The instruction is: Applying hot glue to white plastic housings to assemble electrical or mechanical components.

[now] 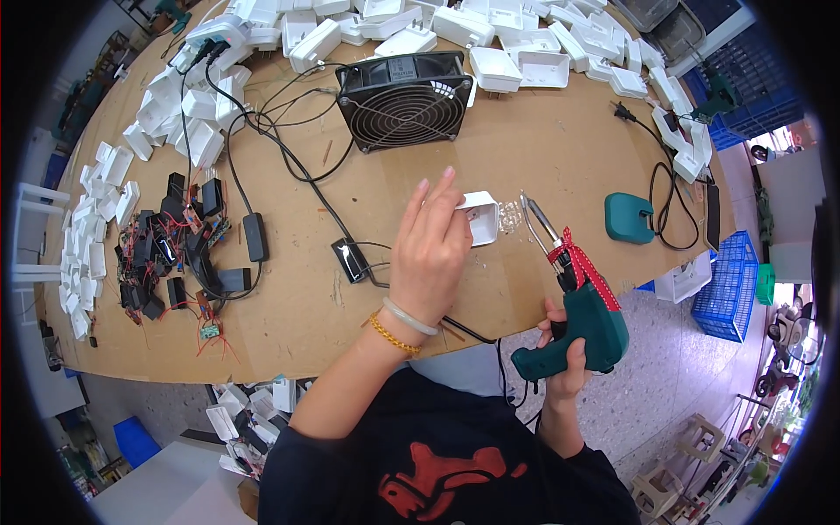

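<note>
My right hand (pixel 564 350) is wrapped round the handle of a dark green soldering gun (pixel 597 328). A red dotted ribbon (pixel 584 273) is tied about its front, and its bent metal tip (pixel 535 214) points up and left over the table. My left hand (pixel 430 249) has its fingers stretched out toward the far side. Just to its right is a small white plastic housing (pixel 481 219), hollow side showing, its left edge covered by the fingers. I cannot tell whether they press on it. The left thumb is hidden.
A black fan (pixel 404 101) stands behind my left hand. White housings (pixel 525 66) pile along the back and left. Wired black parts (pixel 166 245) lie at the left, near a black cable (pixel 297 171). A green block (pixel 628 218) and corded plug (pixel 625 111) are at the right.
</note>
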The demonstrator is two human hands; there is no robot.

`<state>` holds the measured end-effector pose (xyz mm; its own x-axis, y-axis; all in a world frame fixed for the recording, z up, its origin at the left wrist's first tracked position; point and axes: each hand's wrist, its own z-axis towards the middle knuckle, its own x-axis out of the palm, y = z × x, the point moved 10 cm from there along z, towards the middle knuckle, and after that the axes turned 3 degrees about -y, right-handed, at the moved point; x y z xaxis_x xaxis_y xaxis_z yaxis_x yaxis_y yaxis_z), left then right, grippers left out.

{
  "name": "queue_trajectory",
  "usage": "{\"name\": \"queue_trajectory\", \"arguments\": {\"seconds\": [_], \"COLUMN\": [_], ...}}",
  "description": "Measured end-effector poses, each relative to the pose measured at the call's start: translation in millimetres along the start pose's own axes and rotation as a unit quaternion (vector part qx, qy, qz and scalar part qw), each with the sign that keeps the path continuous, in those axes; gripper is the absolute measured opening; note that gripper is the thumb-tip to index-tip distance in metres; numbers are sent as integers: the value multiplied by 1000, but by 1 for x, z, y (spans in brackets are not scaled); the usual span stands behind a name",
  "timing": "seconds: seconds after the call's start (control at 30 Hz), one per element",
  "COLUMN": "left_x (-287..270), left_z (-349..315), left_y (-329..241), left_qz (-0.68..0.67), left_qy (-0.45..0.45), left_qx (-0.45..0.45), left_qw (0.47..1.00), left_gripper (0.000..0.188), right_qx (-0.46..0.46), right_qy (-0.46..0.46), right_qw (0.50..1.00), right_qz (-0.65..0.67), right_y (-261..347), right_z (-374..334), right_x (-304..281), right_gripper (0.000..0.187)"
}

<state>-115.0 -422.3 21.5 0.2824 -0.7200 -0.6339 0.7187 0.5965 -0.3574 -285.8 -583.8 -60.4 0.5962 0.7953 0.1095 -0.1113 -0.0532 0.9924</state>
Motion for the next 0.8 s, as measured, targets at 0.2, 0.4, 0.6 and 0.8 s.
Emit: {"name": "queue_trajectory", "arguments": {"seconds": [0.2, 0.4, 0.6, 0.8], "left_x": [2, 2, 3, 2], "left_z": [-2, -1, -1, -1], "left_y": [1, 0, -1, -2], "left_qz": [-10, 9, -1, 3], "left_qy": [-7, -4, -7, -10], "left_qx": [-4, 0, 0, 4], "left_qw": [1000, 1000, 1000, 1000], "left_gripper": [5, 4, 5, 5], "right_qx": [9, -138, -137, -123], "right_qy": [49, 113, 84, 79], "right_qw": [999, 941, 952, 956], "right_qz": [-3, -288, -262, -253], "right_y": [2, 35, 32, 23], "right_z": [-13, -10, -6, -9], "right_x": [5, 34, 37, 30], "right_gripper": [59, 42, 39, 36]}}
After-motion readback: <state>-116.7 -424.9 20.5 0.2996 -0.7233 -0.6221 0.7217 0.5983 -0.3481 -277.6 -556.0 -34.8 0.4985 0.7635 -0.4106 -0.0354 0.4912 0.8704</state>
